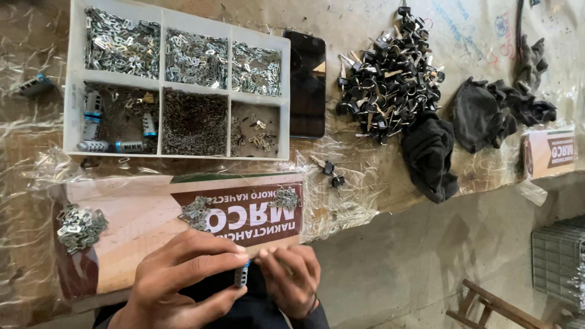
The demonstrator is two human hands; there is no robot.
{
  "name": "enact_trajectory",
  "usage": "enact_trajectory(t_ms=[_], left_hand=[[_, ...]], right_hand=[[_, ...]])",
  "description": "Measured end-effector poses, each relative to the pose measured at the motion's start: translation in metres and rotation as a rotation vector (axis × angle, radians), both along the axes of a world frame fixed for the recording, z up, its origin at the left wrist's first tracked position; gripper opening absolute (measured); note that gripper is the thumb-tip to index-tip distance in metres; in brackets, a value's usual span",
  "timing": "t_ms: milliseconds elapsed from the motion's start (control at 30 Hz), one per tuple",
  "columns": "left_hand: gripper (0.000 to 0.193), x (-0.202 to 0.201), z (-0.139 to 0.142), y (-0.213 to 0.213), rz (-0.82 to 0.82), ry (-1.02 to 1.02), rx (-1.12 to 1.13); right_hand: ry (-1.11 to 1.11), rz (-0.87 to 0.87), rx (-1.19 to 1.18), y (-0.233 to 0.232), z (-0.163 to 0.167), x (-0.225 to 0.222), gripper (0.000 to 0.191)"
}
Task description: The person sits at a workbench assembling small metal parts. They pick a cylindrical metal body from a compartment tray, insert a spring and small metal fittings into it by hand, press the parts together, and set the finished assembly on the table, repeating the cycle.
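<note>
Both hands meet at six o'clock, at the counter's (378,176) near edge. The left hand (177,280) curls in, its fingers (213,262) pinching a small metal lock cylinder (242,275) with its long axis upright, blue end toward twelve. The right hand (291,279) has its fingers pressed against the cylinder's side.

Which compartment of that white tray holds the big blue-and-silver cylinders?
The lower-left compartment of the white tray: it alone holds blue-and-silver cylinders; the other five hold only small loose metal pieces.
</note>
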State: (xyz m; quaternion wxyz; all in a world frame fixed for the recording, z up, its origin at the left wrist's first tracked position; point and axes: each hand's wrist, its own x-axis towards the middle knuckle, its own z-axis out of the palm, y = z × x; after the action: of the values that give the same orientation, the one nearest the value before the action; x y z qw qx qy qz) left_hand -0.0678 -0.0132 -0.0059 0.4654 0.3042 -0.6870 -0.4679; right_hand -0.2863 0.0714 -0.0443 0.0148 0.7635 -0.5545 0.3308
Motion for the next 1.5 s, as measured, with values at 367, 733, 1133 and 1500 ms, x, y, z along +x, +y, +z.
enact_trajectory(t_ms=[367, 733, 1133, 1500], left_hand=[[0.047, 0.001, 0.005, 0.006, -0.005, -0.003, 0.082], [0.052, 0.008, 0.008, 0.008, -0.006, -0.003, 0.061], [0.048, 0.009, 0.007, 0.008, 0.034, -0.016, 0.031], [0.050, 0.010, 0.005, 0.007, 0.043, -0.001, 0.026]], right_hand=[[-1.256, 0.061, 0.244, 0.017, 0.011, 0.025, 0.008], [-0.906, -0.022, 0.232, -0.001, 0.029, 0.040, 0.014], [-1.156, 0.049, 0.410, -0.001, 0.028, 0.032, 0.020], [-1.020, 0.049, 0.326, -0.002, 0.030, 0.038, 0.016]])
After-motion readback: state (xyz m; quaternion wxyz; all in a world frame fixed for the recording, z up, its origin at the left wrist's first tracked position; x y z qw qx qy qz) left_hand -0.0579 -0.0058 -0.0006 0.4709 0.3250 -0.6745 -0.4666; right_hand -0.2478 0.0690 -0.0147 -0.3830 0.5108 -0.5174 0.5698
